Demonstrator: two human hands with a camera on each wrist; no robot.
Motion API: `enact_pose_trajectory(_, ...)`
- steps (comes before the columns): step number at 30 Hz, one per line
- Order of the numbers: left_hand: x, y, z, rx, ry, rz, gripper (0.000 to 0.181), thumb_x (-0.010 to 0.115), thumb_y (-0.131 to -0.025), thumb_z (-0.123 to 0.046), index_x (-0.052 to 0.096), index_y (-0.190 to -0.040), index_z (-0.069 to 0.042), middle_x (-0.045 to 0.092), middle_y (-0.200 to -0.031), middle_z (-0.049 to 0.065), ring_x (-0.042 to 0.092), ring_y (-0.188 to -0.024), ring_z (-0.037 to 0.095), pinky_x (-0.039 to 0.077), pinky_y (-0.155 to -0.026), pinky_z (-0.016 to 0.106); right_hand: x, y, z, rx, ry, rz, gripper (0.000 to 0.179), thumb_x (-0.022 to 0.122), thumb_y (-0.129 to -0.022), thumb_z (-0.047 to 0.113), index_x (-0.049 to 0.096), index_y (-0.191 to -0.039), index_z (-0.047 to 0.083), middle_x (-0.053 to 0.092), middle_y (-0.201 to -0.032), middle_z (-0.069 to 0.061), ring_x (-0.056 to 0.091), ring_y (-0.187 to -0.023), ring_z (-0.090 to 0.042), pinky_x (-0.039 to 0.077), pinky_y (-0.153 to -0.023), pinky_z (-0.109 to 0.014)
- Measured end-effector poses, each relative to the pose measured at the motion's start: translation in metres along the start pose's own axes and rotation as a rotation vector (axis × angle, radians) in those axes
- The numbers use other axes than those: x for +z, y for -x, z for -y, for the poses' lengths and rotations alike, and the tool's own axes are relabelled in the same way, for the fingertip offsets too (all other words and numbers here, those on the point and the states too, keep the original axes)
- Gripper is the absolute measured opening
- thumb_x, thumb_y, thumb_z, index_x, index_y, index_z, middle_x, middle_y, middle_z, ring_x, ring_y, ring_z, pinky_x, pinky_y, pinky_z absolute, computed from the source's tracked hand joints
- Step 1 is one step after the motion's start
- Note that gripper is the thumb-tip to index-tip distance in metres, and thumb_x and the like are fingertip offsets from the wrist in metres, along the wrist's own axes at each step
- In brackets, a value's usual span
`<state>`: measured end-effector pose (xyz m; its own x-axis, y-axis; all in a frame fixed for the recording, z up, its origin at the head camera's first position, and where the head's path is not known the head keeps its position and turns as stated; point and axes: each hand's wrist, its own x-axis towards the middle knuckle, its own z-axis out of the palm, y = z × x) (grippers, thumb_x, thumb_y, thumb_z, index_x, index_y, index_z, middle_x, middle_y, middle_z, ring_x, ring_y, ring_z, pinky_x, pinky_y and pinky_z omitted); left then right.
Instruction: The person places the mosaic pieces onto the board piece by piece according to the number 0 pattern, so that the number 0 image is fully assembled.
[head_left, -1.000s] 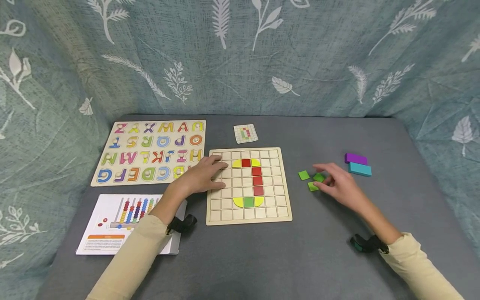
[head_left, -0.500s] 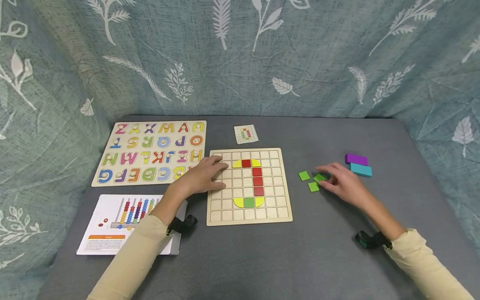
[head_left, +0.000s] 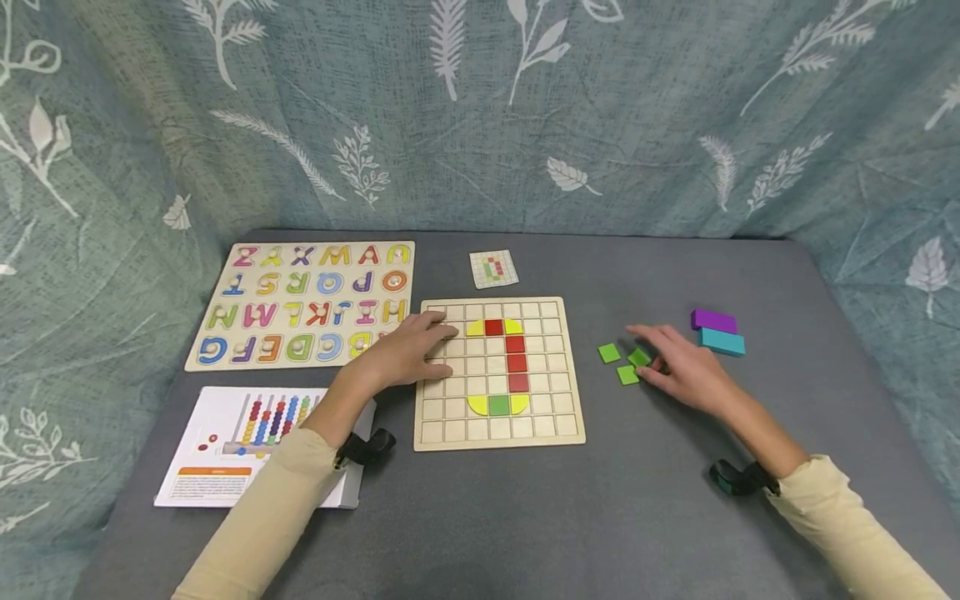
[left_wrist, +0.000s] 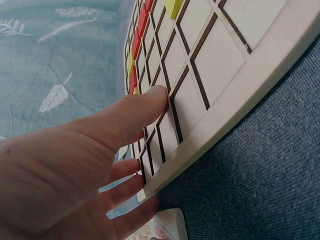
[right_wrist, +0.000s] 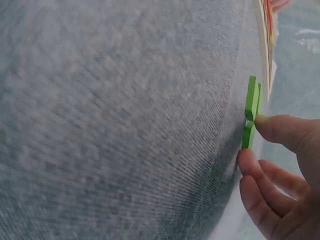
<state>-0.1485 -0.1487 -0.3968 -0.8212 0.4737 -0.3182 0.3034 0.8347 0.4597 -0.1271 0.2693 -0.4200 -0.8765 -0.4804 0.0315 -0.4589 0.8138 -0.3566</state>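
My left hand point(head_left: 401, 350) lies spread over the left edge of a wooden grid board point(head_left: 551, 425), its thumb point(left_wrist: 152, 100) resting on the squares. Red tiles point(head_left: 515, 362), yellow curved pieces point(head_left: 477, 405) and a green tile point(head_left: 498, 405) are set in the board. To the board's right, three loose green square tiles point(head_left: 609, 353) lie close together. My right hand point(head_left: 686, 367) is at the rightmost green tile point(head_left: 639, 357). In the right wrist view, the thumb point(right_wrist: 270, 127) and fingertips point(right_wrist: 246, 157) are around the green tiles point(right_wrist: 252, 102), without a clear grip.
A small pattern card point(head_left: 493, 268) lies behind the board. At the left are an alphabet puzzle board point(head_left: 225, 317) and a white box point(head_left: 202, 433) with an abacus picture. Purple point(head_left: 713, 321) and turquoise blocks point(head_left: 722, 341) lie beyond the right hand. A patterned curtain point(head_left: 480, 150) hangs behind.
The right hand has drawn slightly to the right, so the front green tile is uncovered. Its fingers now stand at the rightmost tile. The left hand keeps its place on the board.
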Motion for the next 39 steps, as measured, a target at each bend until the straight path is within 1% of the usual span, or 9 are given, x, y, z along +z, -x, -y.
enact_pose_trajectory(7,0.0,0.0,0.001,0.011,0.015,-0.009,0.063,0.069,-0.09,-0.032,0.046,-0.145,-0.011,0.028,-0.157,0.017,0.026,-0.145,0.037,0.033,-0.112,0.056,0.002,0.001,-0.005,-0.01,0.012,-0.01,0.046,0.072,-0.087,0.014,0.056,-0.13,0.01,0.063,-0.108,-0.012,0.063,-0.078,-0.014,0.047,-0.063,-0.029)
enact_pose_trajectory(11,0.001,0.0,0.001,0.015,0.017,-0.011,0.063,0.07,-0.089,-0.032,0.046,-0.144,-0.011,0.029,-0.157,0.017,0.026,-0.145,0.036,0.033,-0.112,0.056,0.003,0.001,-0.009,-0.022,0.006,-0.005,0.043,0.072,-0.087,0.014,0.058,-0.127,0.012,0.064,-0.107,-0.009,0.063,-0.078,-0.013,0.048,-0.064,-0.028)
enact_pose_trajectory(15,0.0,0.001,0.001,0.021,0.013,-0.013,0.063,0.069,-0.09,-0.031,0.046,-0.144,-0.011,0.029,-0.157,0.018,0.027,-0.144,0.037,0.034,-0.112,0.056,0.003,0.001,-0.012,-0.044,0.002,0.015,0.041,0.073,-0.086,0.013,0.062,-0.126,0.013,0.063,-0.109,-0.009,0.062,-0.079,-0.012,0.048,-0.064,-0.028)
enact_pose_trajectory(19,0.0,0.002,0.001,0.026,0.012,-0.011,0.063,0.069,-0.09,-0.031,0.045,-0.144,-0.01,0.028,-0.157,0.018,0.027,-0.144,0.038,0.034,-0.111,0.056,0.002,0.0,-0.012,-0.067,0.011,0.041,0.035,0.072,-0.086,0.012,0.066,-0.122,0.013,0.062,-0.111,-0.009,0.063,-0.08,-0.013,0.048,-0.065,-0.027)
enact_pose_trajectory(24,0.0,0.002,0.001,0.03,0.008,-0.011,0.062,0.069,-0.09,-0.03,0.046,-0.144,-0.011,0.029,-0.157,0.018,0.027,-0.144,0.038,0.034,-0.111,0.056,0.001,0.0,-0.014,-0.091,0.019,0.048,0.032,0.072,-0.086,0.012,0.069,-0.118,0.014,0.061,-0.111,-0.01,0.065,-0.08,-0.013,0.05,-0.065,-0.028)
enact_pose_trajectory(28,0.0,0.002,0.001,0.035,0.003,-0.017,0.061,0.069,-0.09,-0.03,0.046,-0.144,-0.01,0.029,-0.156,0.019,0.028,-0.144,0.038,0.034,-0.111,0.056,0.0,-0.001,-0.015,-0.109,-0.005,0.054,0.032,0.071,-0.087,0.01,0.07,-0.119,0.012,0.06,-0.111,-0.011,0.064,-0.08,-0.014,0.051,-0.067,-0.029)
enact_pose_trajectory(33,0.0,0.002,0.001,0.027,0.005,-0.017,0.062,0.069,-0.09,-0.031,0.046,-0.144,-0.011,0.029,-0.156,0.018,0.027,-0.144,0.038,0.034,-0.111,0.056,0.001,-0.002,-0.016,-0.122,-0.066,0.076,0.031,0.069,-0.088,0.007,0.068,-0.119,0.009,0.057,-0.111,-0.013,0.063,-0.081,-0.014,0.053,-0.069,-0.03)
enact_pose_trajectory(39,0.002,0.001,0.001,0.009,0.01,-0.008,0.063,0.069,-0.089,-0.032,0.046,-0.144,-0.013,0.029,-0.157,0.016,0.028,-0.144,0.036,0.034,-0.112,0.055,0.004,-0.003,-0.018,-0.106,-0.09,0.089,0.029,0.069,-0.088,0.007,0.068,-0.117,0.008,0.057,-0.113,-0.013,0.061,-0.081,-0.012,0.052,-0.07,-0.028)
